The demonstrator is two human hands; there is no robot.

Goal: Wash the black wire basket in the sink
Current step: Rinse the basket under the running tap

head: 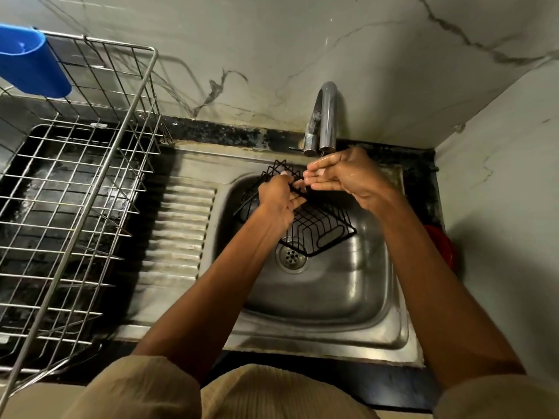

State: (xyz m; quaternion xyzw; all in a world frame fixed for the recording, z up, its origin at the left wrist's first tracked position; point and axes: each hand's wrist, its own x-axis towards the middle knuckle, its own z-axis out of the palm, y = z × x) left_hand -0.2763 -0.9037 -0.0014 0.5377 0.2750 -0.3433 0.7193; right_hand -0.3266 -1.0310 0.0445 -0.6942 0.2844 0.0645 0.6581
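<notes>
Basket: black wire basket tilted inside the steel sink, lower corner just beside the drain.
Left hand: grasps the basket's upper wires.
Right hand: wet, fingers curled at the basket's top edge under the tap; grip cannot be told.
Left side: metal dish rack, blue cup.

The near half of the sink is lying open around the drain. The wire basket and both hands are filling the far half under the tap. A tall dish rack is blocking the left, and a wall is closing the right.
</notes>
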